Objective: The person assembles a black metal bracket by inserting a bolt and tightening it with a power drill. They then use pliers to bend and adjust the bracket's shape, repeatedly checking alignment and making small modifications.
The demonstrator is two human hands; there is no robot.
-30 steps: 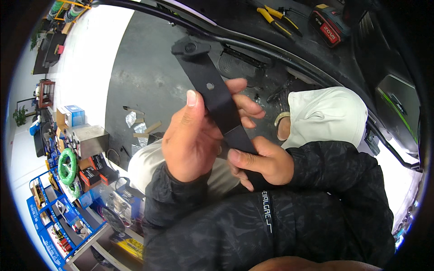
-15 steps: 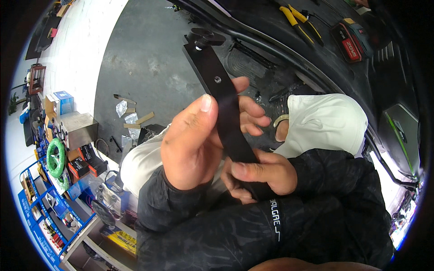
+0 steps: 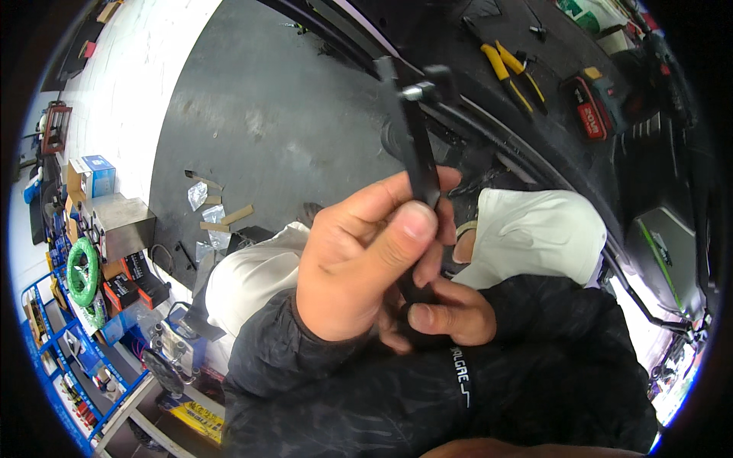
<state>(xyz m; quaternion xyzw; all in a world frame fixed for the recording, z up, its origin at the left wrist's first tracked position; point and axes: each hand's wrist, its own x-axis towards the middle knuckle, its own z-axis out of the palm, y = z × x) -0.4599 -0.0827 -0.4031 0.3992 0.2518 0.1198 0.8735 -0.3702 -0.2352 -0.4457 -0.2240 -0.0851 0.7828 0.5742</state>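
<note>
I hold a long flat black bar (image 3: 418,149) upright in front of me, seen nearly edge-on, with a metal fitting at its top end. My left hand (image 3: 359,259) grips its middle, thumb pressed against the near face and fingers curled behind. My right hand (image 3: 443,313) pinches the bar's lower end just below the left hand. Both sleeves are black. My knees in light trousers (image 3: 252,282) show beneath the hands.
A grey concrete floor (image 3: 259,114) lies ahead with plastic bags and cardboard scraps (image 3: 214,210). Yellow-handled pliers (image 3: 508,69) and a red and black power tool battery (image 3: 592,107) lie on a dark surface at the upper right. Blue shelving (image 3: 69,336) with boxes and a green coil stands at the left.
The bar has turned from showing its flat face to nearly edge-on and stands more upright. My left thumb has shifted across it and my right hand has moved lower, under the left.
</note>
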